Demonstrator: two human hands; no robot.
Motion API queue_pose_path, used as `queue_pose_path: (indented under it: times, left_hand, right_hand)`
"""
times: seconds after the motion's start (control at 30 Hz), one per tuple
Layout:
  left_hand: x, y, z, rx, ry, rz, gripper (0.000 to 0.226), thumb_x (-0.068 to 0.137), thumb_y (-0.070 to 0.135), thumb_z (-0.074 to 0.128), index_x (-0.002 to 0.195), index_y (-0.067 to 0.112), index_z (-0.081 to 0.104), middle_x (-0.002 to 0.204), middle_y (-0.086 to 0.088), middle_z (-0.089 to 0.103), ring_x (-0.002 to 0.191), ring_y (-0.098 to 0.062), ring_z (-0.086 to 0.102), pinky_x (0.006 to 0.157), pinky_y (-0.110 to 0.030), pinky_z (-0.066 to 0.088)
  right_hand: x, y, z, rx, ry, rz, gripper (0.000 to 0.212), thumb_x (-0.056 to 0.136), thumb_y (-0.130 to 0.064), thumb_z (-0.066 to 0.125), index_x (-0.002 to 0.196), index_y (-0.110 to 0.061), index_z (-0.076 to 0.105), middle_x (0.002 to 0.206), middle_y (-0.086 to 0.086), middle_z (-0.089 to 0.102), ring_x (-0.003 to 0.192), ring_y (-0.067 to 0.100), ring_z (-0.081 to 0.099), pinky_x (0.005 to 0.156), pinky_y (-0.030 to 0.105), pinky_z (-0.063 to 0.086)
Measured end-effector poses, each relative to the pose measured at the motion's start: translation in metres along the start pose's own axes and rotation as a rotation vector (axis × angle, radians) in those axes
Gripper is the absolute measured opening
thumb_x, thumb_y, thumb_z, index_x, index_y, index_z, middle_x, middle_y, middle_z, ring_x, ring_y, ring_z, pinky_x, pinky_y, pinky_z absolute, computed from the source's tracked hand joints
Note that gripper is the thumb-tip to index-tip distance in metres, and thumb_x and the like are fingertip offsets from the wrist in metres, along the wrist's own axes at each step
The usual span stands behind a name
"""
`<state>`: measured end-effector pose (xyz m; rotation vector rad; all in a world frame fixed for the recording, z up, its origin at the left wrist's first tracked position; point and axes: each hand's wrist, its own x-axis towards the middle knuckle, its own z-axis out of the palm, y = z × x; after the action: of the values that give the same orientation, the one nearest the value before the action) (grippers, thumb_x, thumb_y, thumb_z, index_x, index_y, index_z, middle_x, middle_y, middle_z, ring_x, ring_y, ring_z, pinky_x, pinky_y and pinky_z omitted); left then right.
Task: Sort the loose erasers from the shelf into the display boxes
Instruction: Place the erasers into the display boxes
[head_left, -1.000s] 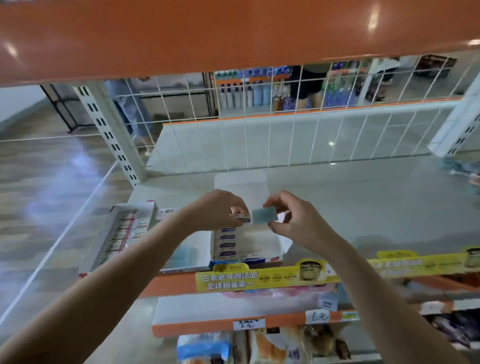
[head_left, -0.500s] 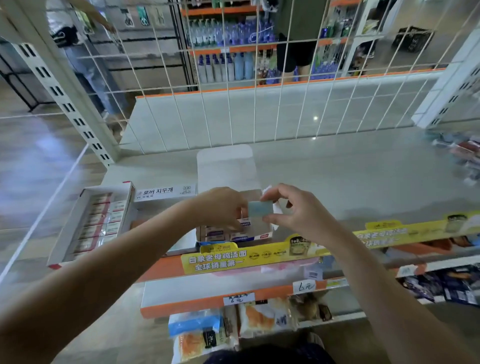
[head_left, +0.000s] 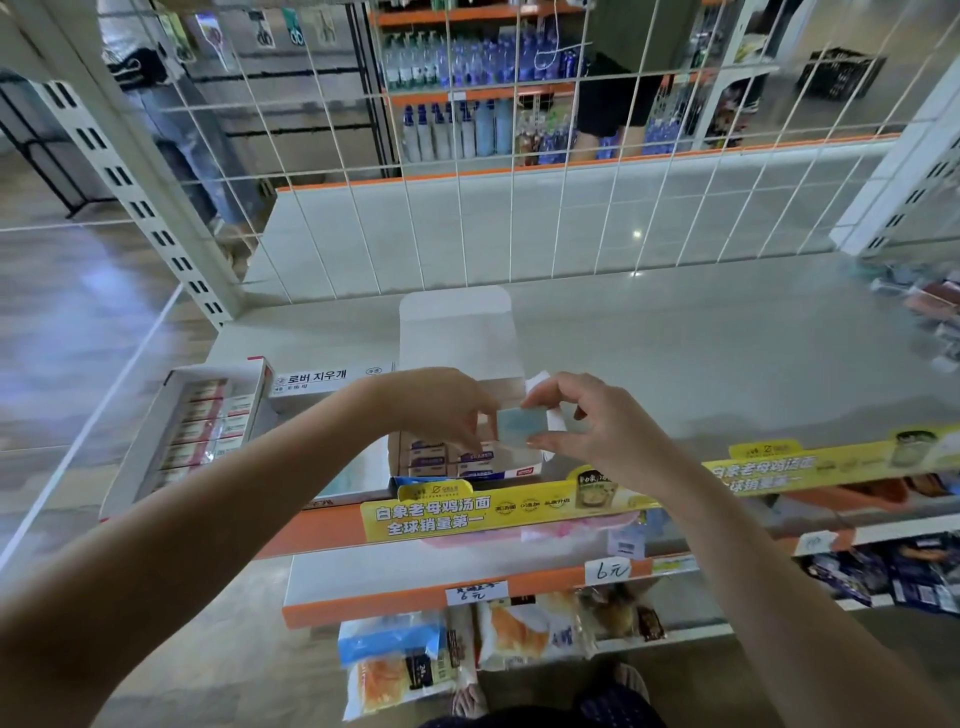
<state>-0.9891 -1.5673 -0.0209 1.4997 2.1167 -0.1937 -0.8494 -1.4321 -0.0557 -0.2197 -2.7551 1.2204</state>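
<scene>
We're holding 1 flat pale-blue rectangular eraser (head_left: 521, 427) w/ both hands, just above the open white cardboard display box (head_left: 470, 462) w/ its lid flap standing up behind. Our right hand (head_left: 597, 431) is pinching the eraser's top & bottom edges btwn thumb & fingers; our left hand (head_left: 441, 408) is curling its fingers onto the eraser's left edge. That box is showing approx. 6 blue-labelled erasers in rows. Left of it we're seeing 1 long white cardboard box (head_left: 182, 431) w/ about 6 red-labelled erasers, both on the smooth grey metal shelf (head_left: 675, 353).
</scene>
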Motion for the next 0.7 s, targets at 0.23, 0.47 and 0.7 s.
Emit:
queue_pose_path:
  times: [0.23, 0.47, 0.7]
  left_hand:
    - [-0.001, -0.003, 0.005, 0.009, 0.013, -0.003, 0.027, 0.093, 0.023, 0.054, 0.12, 0.024, 0.06, 0.103, 0.004, 0.064, 0.082, -0.005, 0.048, 0.066, -0.004, 0.029]
    - [-0.023, -0.009, 0.0, -0.01, 0.126, -0.031, 0.03, 0.092, 0.024, 0.055, 0.121, 0.03, 0.059, 0.093, 0.013, 0.052, 0.085, -0.006, 0.048, 0.072, -0.018, 0.035]
    - [-0.098, -0.052, 0.012, -0.147, 0.441, -0.145, 0.027, 0.087, 0.029, 0.063, 0.113, 0.032, 0.063, 0.101, 0.013, 0.062, 0.088, -0.002, 0.054, 0.078, -0.017, 0.039]
  right_hand:
    - [0.002, -0.003, -0.002, -0.015, -0.003, 0.001, 0.03, 0.079, -0.024, 0.072, 0.096, -0.04, 0.055, 0.104, -0.012, 0.062, 0.094, -0.012, 0.048, 0.071, -0.003, 0.032]
    - [0.011, -0.021, -0.007, 0.005, 0.049, -0.033, 0.031, 0.076, -0.029, 0.073, 0.096, -0.045, 0.055, 0.104, -0.012, 0.062, 0.097, -0.01, 0.049, 0.074, 0.001, 0.032]
    - [0.04, -0.059, 0.006, 0.022, 0.031, -0.13, 0.03, 0.079, -0.025, 0.072, 0.101, -0.038, 0.058, 0.106, -0.015, 0.06, 0.098, -0.008, 0.049, 0.078, 0.007, 0.034]
